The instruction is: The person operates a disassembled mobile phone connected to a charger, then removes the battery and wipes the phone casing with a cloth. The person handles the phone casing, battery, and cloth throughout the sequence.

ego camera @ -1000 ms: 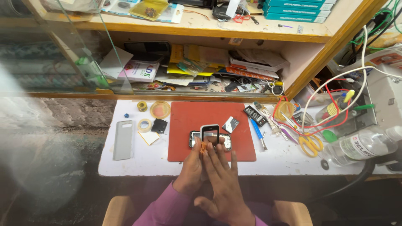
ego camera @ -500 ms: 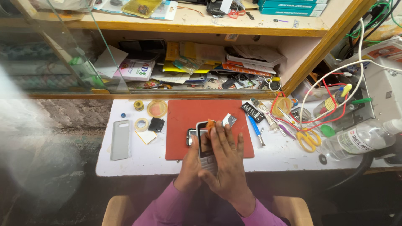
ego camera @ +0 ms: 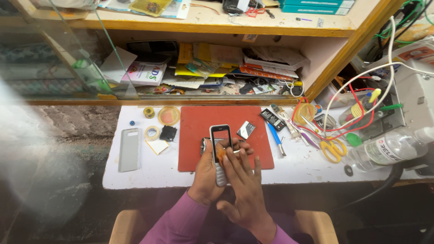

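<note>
Overhead view of your work surface (ego camera: 135, 178). Your left hand (ego camera: 209, 174) is wrapped around the lower body of a small bar-type mobile phone (ego camera: 221, 149), fingers curled at its left edge, holding it upright just above the near edge of the red mat (ego camera: 199, 153). Your right hand (ego camera: 244, 190) lies over the phone's keypad area with fingers extended and slightly fanned; the fingertips (ego camera: 226, 158) press a small orange object (ego camera: 220, 154) against the phone's front, just below its screen. What that orange piece is cannot be told.

On the mat, just right of the phone's top, lies a small grey rectangular part (ego camera: 246, 129). A black battery (ego camera: 269, 119) rests at the mat's right edge, with a blue-handled tool (ego camera: 275, 138) beside it. Left of the mat sit a grey phone back cover (ego camera: 129, 149), a roll of tape (ego camera: 152, 133), a small black part (ego camera: 167, 133) and a round yellow lid (ego camera: 168, 115). Yellow-handled scissors (ego camera: 332, 148) and a clear plastic bottle (ego camera: 384, 151) lie well to the right, near red and white cables (ego camera: 361, 97).
</note>
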